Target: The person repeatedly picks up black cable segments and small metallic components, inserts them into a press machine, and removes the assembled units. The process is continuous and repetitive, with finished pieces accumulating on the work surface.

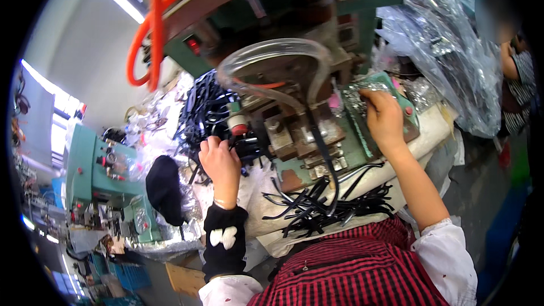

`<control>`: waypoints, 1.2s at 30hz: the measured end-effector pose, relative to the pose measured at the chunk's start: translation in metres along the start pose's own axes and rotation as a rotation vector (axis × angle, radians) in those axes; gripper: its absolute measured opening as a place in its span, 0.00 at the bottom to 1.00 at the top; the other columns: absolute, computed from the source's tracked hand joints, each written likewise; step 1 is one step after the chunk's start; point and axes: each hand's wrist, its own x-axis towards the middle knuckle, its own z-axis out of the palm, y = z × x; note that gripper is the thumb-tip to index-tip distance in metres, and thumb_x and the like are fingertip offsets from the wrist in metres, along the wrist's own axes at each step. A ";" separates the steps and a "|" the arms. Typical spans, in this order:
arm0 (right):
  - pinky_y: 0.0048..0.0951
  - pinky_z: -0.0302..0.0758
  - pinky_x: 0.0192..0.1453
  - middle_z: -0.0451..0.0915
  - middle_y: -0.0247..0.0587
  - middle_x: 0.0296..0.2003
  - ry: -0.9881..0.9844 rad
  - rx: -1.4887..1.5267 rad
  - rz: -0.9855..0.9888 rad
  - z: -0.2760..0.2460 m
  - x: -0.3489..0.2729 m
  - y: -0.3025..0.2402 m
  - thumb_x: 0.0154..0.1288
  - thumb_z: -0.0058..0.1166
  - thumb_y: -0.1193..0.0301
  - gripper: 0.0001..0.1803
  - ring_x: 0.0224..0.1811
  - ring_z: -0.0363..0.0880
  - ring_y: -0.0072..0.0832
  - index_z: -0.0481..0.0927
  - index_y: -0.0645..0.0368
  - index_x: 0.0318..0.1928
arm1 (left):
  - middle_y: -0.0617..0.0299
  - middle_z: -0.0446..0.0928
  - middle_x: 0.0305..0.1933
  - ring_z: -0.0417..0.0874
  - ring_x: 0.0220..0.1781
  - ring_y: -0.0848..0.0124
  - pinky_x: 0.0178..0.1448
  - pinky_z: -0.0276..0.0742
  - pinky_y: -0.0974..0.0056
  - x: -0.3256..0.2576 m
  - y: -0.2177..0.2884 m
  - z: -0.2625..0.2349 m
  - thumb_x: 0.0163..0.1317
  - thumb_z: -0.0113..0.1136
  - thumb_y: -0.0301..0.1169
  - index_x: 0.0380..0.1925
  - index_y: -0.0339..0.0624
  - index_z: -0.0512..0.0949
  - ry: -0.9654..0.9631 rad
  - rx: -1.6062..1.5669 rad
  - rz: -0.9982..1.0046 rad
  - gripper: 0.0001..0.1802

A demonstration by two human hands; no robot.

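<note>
My left hand [220, 165] is at the near edge of a tangled pile of black strips [205, 107], left of a green press [294, 178]. Its fingers are curled; whatever they hold is hidden. On the press's right side, my right hand [385, 118] reaches into a shallow tray of small shiny metal pieces [371, 86]. Its fingers are bent and close together over the pieces, and anything between them is too small to name. From the metal tooling in the middle [314, 136], a long black strip [324, 150] curves down toward me.
More black strips [317, 207] lie heaped before the press. A clear hose [272, 51] loops over the tooling; a red-topped knob [239, 127] stands beside my left hand. Plastic sheeting [447, 51] and another person's arm [509, 61] are at right. Another green machine [93, 164] stands left.
</note>
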 end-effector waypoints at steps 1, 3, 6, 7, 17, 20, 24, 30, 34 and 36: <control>0.43 0.77 0.50 0.85 0.46 0.38 -0.011 0.001 0.016 -0.001 -0.002 0.002 0.62 0.57 0.81 0.11 0.43 0.82 0.46 0.85 0.60 0.44 | 0.56 0.76 0.40 0.76 0.45 0.53 0.45 0.72 0.52 -0.008 -0.009 0.018 0.47 0.67 0.25 0.29 0.40 0.82 -0.043 0.063 -0.043 0.08; 0.39 0.77 0.49 0.85 0.45 0.37 0.019 0.074 0.125 -0.016 -0.011 0.001 0.61 0.60 0.79 0.07 0.41 0.83 0.43 0.85 0.60 0.41 | 0.55 0.77 0.40 0.77 0.45 0.53 0.46 0.73 0.52 -0.013 -0.011 0.022 0.46 0.67 0.25 0.29 0.41 0.83 -0.012 0.019 -0.064 0.08; 0.31 0.78 0.47 0.85 0.41 0.35 0.032 0.129 0.301 -0.048 -0.030 0.013 0.61 0.62 0.78 0.06 0.38 0.84 0.32 0.84 0.62 0.40 | 0.54 0.80 0.44 0.78 0.48 0.51 0.54 0.74 0.53 -0.011 -0.008 0.024 0.50 0.67 0.23 0.33 0.38 0.84 0.057 -0.163 -0.048 0.08; 0.29 0.78 0.47 0.85 0.40 0.35 0.019 0.206 0.332 -0.052 -0.031 0.009 0.62 0.61 0.79 0.06 0.38 0.83 0.30 0.84 0.62 0.40 | 0.55 0.81 0.46 0.78 0.50 0.52 0.56 0.74 0.53 -0.004 -0.003 0.017 0.51 0.66 0.22 0.34 0.38 0.84 0.079 -0.199 -0.050 0.09; 0.26 0.77 0.54 0.82 0.41 0.42 -0.123 0.573 0.174 -0.008 0.008 -0.084 0.64 0.60 0.82 0.15 0.46 0.82 0.25 0.76 0.65 0.50 | 0.53 0.85 0.48 0.87 0.42 0.70 0.44 0.80 0.72 -0.015 0.004 0.013 0.76 0.55 0.28 0.56 0.35 0.76 -0.022 -1.449 -0.680 0.13; 0.30 0.78 0.49 0.84 0.45 0.40 0.044 0.755 0.247 0.010 -0.006 -0.098 0.61 0.62 0.80 0.20 0.41 0.86 0.32 0.74 0.64 0.54 | 0.50 0.86 0.47 0.86 0.37 0.72 0.40 0.78 0.72 -0.032 0.035 -0.006 0.76 0.55 0.32 0.50 0.33 0.79 0.014 -1.322 -0.679 0.12; 0.21 0.74 0.50 0.83 0.37 0.38 -0.064 1.018 0.454 0.006 0.002 -0.110 0.64 0.59 0.82 0.23 0.42 0.79 0.18 0.70 0.65 0.59 | 0.56 0.81 0.33 0.79 0.25 0.75 0.28 0.70 0.75 0.014 0.076 -0.100 0.80 0.48 0.40 0.41 0.32 0.79 0.153 -1.322 -0.382 0.20; 0.22 0.73 0.55 0.83 0.40 0.41 -0.107 1.155 0.606 -0.005 0.006 -0.133 0.65 0.57 0.83 0.26 0.44 0.80 0.20 0.67 0.66 0.62 | 0.49 0.85 0.37 0.85 0.30 0.69 0.30 0.79 0.72 0.063 0.107 -0.127 0.70 0.59 0.19 0.46 0.30 0.77 0.355 -1.304 -0.279 0.07; 0.31 0.73 0.65 0.81 0.50 0.53 -0.229 1.044 0.433 -0.040 -0.003 -0.146 0.65 0.53 0.83 0.30 0.56 0.82 0.33 0.66 0.65 0.68 | 0.51 0.85 0.34 0.87 0.34 0.64 0.39 0.88 0.62 0.036 0.112 -0.113 0.58 0.69 0.17 0.42 0.35 0.81 0.416 -1.110 0.179 0.12; 0.33 0.74 0.65 0.81 0.50 0.54 -0.300 0.850 0.334 -0.043 0.002 -0.126 0.65 0.53 0.83 0.29 0.60 0.81 0.35 0.68 0.65 0.67 | 0.54 0.86 0.37 0.87 0.34 0.64 0.38 0.86 0.64 0.031 0.129 -0.110 0.51 0.74 0.21 0.38 0.39 0.86 0.262 -0.934 0.503 0.13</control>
